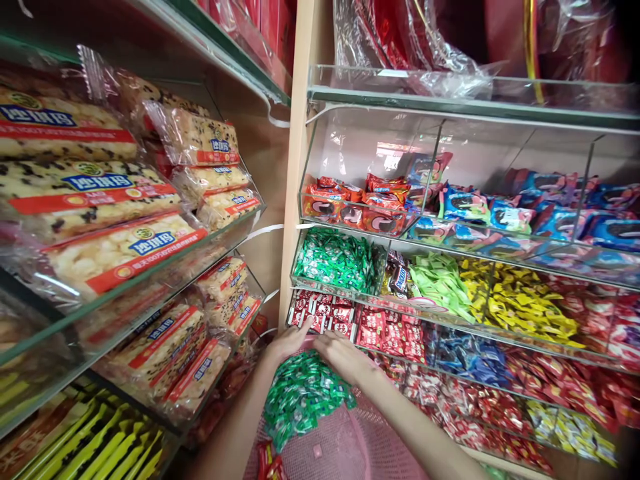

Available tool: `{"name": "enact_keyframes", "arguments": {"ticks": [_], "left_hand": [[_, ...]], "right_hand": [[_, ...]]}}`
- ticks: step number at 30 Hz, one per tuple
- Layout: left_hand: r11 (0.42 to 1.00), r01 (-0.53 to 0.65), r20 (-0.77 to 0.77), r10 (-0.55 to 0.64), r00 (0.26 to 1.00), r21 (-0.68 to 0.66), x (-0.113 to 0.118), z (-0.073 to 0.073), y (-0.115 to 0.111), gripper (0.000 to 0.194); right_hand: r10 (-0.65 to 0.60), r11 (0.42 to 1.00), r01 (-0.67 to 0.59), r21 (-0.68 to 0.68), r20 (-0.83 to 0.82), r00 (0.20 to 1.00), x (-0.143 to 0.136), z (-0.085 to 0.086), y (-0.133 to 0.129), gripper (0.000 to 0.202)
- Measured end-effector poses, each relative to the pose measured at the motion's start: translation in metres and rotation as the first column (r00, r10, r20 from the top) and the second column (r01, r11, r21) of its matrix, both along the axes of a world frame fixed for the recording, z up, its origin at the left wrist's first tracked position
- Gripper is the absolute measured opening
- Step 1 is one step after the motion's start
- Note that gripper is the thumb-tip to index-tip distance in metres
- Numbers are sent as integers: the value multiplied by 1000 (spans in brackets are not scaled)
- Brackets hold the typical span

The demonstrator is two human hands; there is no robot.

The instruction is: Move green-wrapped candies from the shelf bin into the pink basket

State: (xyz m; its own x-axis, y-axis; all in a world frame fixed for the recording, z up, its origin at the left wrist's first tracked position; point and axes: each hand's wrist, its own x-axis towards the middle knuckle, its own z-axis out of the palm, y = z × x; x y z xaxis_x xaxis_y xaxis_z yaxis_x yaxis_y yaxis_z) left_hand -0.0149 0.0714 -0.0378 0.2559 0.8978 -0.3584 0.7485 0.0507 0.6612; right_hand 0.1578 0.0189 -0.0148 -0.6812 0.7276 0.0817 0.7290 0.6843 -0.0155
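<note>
A pink mesh basket (340,443) is low in the middle of the view, tilted. Green-wrapped candies (307,393) are heaped toward its far end, and a few red packets (270,460) lie near its lower left. My left hand (289,345) is closed on the left of the basket's far rim, its thumb showing on top. Close beside it on the right, my right hand (343,355) has its fingers bent over the same rim. Just beyond both hands are red-and-white packets (323,310) in a shelf bin. Above these, a clear bin holds more green-wrapped candies (337,259).
Glass shelves on the left hold packaged puffed-grain cakes (125,240), with yellow packs (105,440) below. A wooden post (295,153) stands between the shelf units. On the right, clear bins hold blue cookie packs (515,210), yellow candies (530,303) and red-wrapped sweets (480,403).
</note>
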Motion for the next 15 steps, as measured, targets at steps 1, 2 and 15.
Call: {"name": "enact_keyframes", "arguments": {"ticks": [1, 2, 15], "left_hand": [[1000, -1, 5, 1, 1000, 4, 0, 0, 0, 95], [1000, -2, 11, 2, 1000, 5, 0, -1, 0, 95], [1000, 3, 27, -3, 1000, 3, 0, 3, 1, 93]], "right_hand": [[9, 1000, -10, 17, 18, 1000, -2, -2, 1, 17], [17, 999, -18, 29, 30, 999, -4, -5, 2, 18], [1, 996, -7, 85, 72, 997, -10, -27, 5, 20]]}}
